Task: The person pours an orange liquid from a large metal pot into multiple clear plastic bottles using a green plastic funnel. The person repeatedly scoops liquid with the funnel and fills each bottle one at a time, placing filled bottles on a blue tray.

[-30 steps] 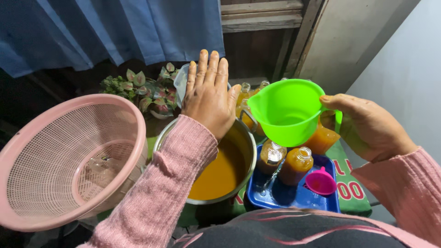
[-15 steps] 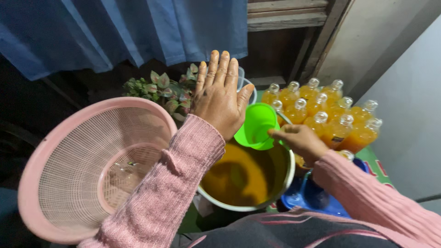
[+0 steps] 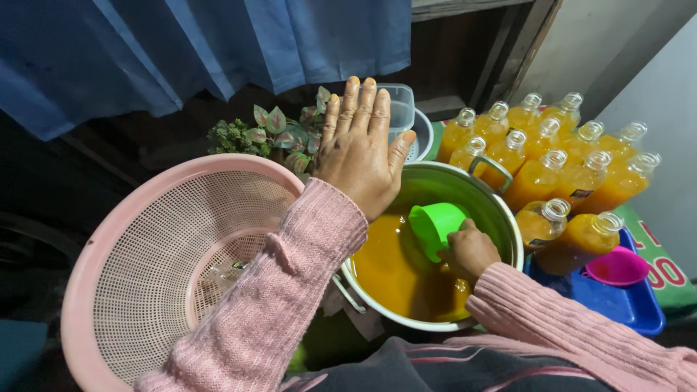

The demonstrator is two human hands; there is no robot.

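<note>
Right hand [image 3: 472, 250] dipping glossy green plastic cup [image 3: 434, 226], round steel pot [image 3: 465, 190]

Both arms wear 2 long pink ribbed-knit sleeves, snug to the wrists, leaving the left hand [image 3: 361, 156] and right hand [image 3: 470, 250] bare.

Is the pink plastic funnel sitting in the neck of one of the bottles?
No, the pink plastic funnel lies loose on the blue plastic tray, beside the clear bottles of orange liquid and in none of them.
</note>
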